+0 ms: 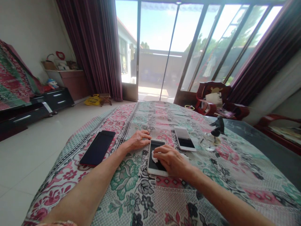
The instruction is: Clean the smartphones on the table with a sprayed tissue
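Note:
A white smartphone (156, 172) with a dark screen lies flat on the patterned tablecloth in front of me. My right hand (170, 158) is closed on a white tissue (154, 156) and presses it against that screen. At the phone's upper left corner rests my left hand (139, 139), its fingers loosely stretched out; whether a fingertip touches the phone I cannot tell. Another white smartphone (185, 139) lies face up beyond my right hand. To the left of my left forearm is a larger dark phone (98, 148) with a reddish edge.
A clear spray bottle (210, 141) with a black trigger head stands at the right of the table. The floral tablecloth (127, 179) covers the table. Farther off are a red wooden chair (215, 89), a yellow bag (92, 100), a dark drawer cabinet (60, 98) and glass doors.

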Tool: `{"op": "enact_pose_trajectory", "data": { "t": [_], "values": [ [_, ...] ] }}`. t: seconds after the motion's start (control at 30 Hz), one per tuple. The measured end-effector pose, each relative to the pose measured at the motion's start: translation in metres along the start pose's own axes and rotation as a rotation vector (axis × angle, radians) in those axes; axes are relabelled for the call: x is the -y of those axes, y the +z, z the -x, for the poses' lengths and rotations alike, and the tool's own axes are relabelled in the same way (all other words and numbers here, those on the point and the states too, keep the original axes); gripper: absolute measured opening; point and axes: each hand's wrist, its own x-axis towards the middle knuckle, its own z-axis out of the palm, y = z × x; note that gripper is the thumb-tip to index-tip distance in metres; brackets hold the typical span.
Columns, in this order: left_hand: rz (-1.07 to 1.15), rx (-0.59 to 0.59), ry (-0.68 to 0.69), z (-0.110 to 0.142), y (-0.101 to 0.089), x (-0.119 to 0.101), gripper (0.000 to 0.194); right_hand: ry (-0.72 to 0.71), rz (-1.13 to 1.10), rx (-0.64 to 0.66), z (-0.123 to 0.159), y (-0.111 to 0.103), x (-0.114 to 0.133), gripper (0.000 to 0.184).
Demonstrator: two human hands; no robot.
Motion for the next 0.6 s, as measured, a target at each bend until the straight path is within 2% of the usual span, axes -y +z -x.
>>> {"op": "enact_pose_trajectory", "data": {
  "t": [0.17,0.27,0.37,0.53,0.6],
  "values": [
    [-0.008,0.01,0.019,-0.002,-0.001,0.004,0.025,0.057,0.072,-0.089,-0.033,0.01,-0.041,0.024],
    [-0.011,0.03,0.056,-0.003,-0.002,0.004,0.027,0.085,0.108,-0.102,-0.04,0.011,-0.045,0.025],
    [-0.015,0.023,0.051,-0.003,-0.001,0.004,0.027,0.041,0.097,-0.061,-0.031,0.008,-0.026,0.025],
    [0.002,-0.006,0.025,-0.003,0.002,0.006,0.028,-0.023,0.002,0.07,0.0,0.0,0.022,0.023],
    [0.013,-0.018,0.018,-0.004,0.003,0.006,0.027,-0.032,-0.021,0.092,0.006,-0.001,0.03,0.023]
  ]
}}
